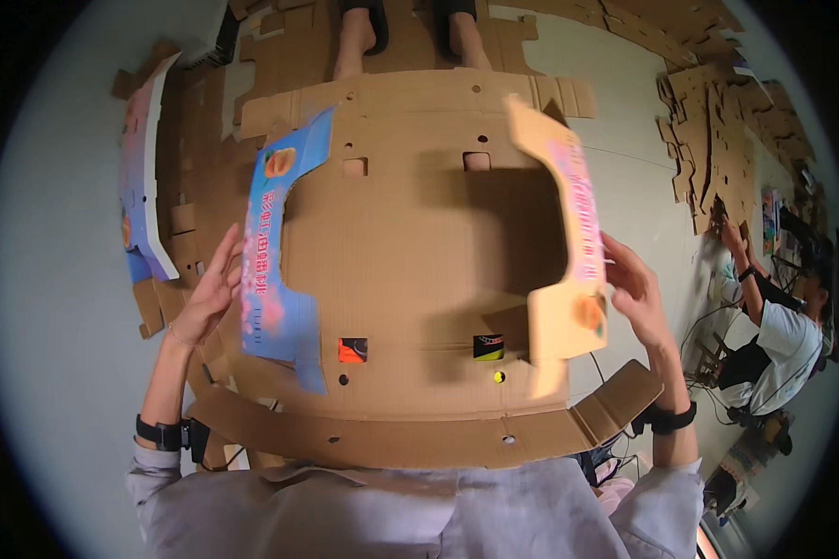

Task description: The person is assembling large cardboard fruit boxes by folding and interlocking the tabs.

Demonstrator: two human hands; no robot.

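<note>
We've got a co-worker (785, 345) in white off right, loose cardboard sheets (699, 121) near them, plus a pinkish-blue panel (142, 182) far left.

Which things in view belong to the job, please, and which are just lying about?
In the job:
- blue printed panel, by the left hand
- yellow printed panel, by the right hand
- brown cardboard base

Lying about:
- pink-and-blue printed cardboard
- jagged cardboard sheets

Pink printed characters (262, 244) along blue flap (275, 307) and orange flap (569, 312).
</note>
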